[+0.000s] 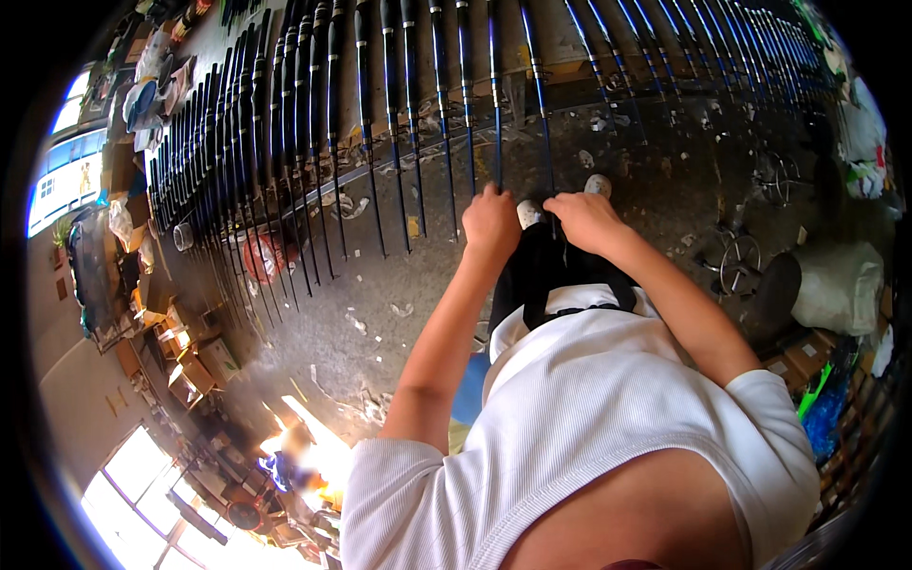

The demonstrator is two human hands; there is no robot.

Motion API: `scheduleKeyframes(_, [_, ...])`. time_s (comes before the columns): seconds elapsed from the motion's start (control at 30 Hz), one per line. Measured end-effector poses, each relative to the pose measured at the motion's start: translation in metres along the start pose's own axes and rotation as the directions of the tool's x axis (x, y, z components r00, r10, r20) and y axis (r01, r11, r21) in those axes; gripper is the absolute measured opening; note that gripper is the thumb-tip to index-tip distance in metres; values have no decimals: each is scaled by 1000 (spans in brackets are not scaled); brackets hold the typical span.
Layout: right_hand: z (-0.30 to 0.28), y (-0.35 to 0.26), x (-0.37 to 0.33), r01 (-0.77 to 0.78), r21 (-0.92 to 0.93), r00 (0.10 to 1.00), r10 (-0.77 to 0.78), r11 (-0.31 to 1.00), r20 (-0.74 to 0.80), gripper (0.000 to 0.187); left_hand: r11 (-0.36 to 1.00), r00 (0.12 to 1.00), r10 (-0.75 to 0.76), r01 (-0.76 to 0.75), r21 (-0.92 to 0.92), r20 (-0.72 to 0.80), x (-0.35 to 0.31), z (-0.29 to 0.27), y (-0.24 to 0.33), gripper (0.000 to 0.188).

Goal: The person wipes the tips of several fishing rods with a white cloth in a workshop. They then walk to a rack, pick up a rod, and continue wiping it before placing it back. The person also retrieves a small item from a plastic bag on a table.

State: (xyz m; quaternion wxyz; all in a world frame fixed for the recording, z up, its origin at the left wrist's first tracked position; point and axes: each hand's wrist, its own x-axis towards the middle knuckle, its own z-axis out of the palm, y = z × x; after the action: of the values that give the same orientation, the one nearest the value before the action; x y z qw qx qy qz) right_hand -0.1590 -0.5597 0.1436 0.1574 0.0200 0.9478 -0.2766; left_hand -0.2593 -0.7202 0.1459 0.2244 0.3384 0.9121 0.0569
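Note:
A long row of dark fishing rods with blue shafts hangs over a rail across the far side, thin ends toward me. My left hand (491, 225) is closed round the thin end of one fishing rod (496, 114). Just to its right, my right hand (586, 223) has its fingers closed at the thin end of the neighbouring fishing rod (541, 100). Both fists hide the tips they hold. Left of my hands, other fishing rods (413, 157) stick out untouched, and more blue rods (655, 43) continue to the right.
A red round object (264, 256) lies under the left rods. Scraps litter the grey floor (380, 294). A wheeled stool base (739, 261) and a whitish sack (836, 290) stand at right. Cardboard boxes (193, 375) pile up at left; another person (294, 456) is beyond, lower left.

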Motion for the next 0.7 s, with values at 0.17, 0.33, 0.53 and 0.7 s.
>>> scheduleKeyframes(0.17, [-15, 4, 9, -56, -72, 987, 66, 996, 150, 33, 965, 983, 175, -161, -209, 50, 14, 6, 14, 23])
scheduleKeyframes(0.33, [-64, 21, 50, -152, -68, 969, 135, 986, -209, 41, 853, 869, 245, -404, -331, -429, 86, 1, 7, 42])
scheduleKeyframes(0.53, [-40, 5, 9, -21, -28, 980, 15, 999, -197, 34, 878, 951, 198, -280, -388, -239, 39, -16, -1, 44])
scheduleKeyframes(0.7, [-12, -1, -4, 7, -146, 998, -15, 989, -57, 47, 911, 932, 360, -360, -200, -41, 11, -2, 10, 61])
